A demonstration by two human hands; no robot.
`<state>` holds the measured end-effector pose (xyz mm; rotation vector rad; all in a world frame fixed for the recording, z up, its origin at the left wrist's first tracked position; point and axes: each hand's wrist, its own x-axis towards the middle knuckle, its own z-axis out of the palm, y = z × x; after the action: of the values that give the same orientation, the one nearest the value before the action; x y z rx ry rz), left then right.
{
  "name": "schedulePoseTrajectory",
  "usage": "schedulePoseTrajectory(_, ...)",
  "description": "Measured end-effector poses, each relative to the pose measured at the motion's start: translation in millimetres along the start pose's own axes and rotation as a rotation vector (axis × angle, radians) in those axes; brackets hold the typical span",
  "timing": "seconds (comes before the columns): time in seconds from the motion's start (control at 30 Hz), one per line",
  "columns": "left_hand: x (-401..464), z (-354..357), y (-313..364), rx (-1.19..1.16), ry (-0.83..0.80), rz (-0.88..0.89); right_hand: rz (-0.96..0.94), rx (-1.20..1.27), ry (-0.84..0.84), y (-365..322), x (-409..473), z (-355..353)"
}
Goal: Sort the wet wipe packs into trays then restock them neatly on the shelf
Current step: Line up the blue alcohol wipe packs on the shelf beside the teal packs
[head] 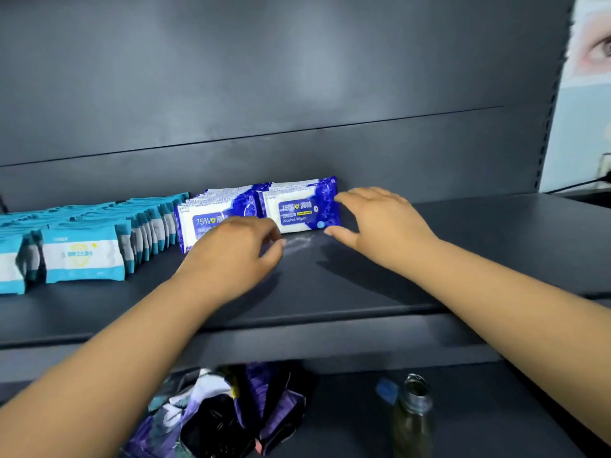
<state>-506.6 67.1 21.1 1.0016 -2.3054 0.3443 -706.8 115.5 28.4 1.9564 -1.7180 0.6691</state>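
Note:
Two rows of blue and white alcohol wipe packs stand upright on the dark shelf (pixel 429 259). The right row (pixel 297 211) reaches back to the shelf wall, and the left row (pixel 211 214) stands beside it. My right hand (pixel 380 223) touches the right end of the right row's front pack, with straight fingers above and the thumb at the pack's lower corner. My left hand (pixel 234 249) hovers in front of the left row with relaxed fingers and holds nothing. Teal and white wipe packs (pixel 82 252) fill the shelf's left part in several rows.
A lower shelf holds a crumpled purple and black bag (pixel 231 414) and a glass bottle (pixel 413 408) with a blue cap beside it. The shelf's right part is bare. A perforated upright (pixel 549 127) bounds the shelf on the right.

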Motion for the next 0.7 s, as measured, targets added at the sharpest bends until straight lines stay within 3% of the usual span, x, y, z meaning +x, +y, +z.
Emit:
schedulePoseTrajectory(0.13, -44.3, -14.6, 63.5, -0.053, 0.084, 0.055, -0.147, 0.067, 0.312, 10.9, -79.2, -21.9)
schedulePoseTrajectory(0.3, -111.2, 6.7, 148.5, -0.082, 0.091, -0.017, -0.141, 0.217, 0.344, 38.2, -186.5, -31.3)
schedulePoseTrajectory(0.53, -228.6, 95.9, 250.5, -0.212, -0.244, -0.184, 0.034, 0.343, 0.025, 85.0, -346.6, 12.2)
schedulePoseTrajectory(0.7, -296.7, 165.5, 297.0, -0.323, -0.483, -0.303, 0.285, 0.333, -0.185, 110.4, -453.0, 59.1)
